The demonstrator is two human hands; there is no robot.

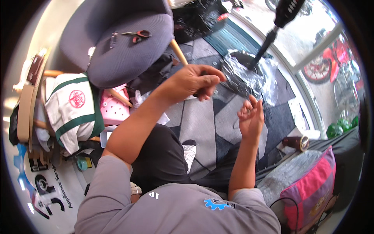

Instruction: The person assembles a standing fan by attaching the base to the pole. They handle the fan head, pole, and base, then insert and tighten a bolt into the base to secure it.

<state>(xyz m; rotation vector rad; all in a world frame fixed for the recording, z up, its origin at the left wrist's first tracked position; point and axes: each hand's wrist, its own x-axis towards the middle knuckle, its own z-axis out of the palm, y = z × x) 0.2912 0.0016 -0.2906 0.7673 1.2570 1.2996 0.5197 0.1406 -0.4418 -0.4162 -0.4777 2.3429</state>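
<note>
My left hand [194, 81] is raised over the patterned rug, its fingers curled and the thumb against the index finger. Lower and to the right, my right hand [251, 119] is held up with thumb and fingertips drawn together. Whatever either pinch holds, if anything, is too small or hidden to make out. The hands are apart from each other. Just beyond them on the floor lies a crumpled silver plastic wrapping [245, 78], with a dark pole [266, 45] standing in it. Scissors [140, 35] with red and black handles rest on the grey chair [128, 58].
A white cloth bag with green trim [74, 105] hangs at the left, near a pink clog [113, 107]. A pink and purple cushion [311, 187] lies at the lower right, with a dark cylinder [298, 143] nearby. Glass panes [311, 66] border the right side.
</note>
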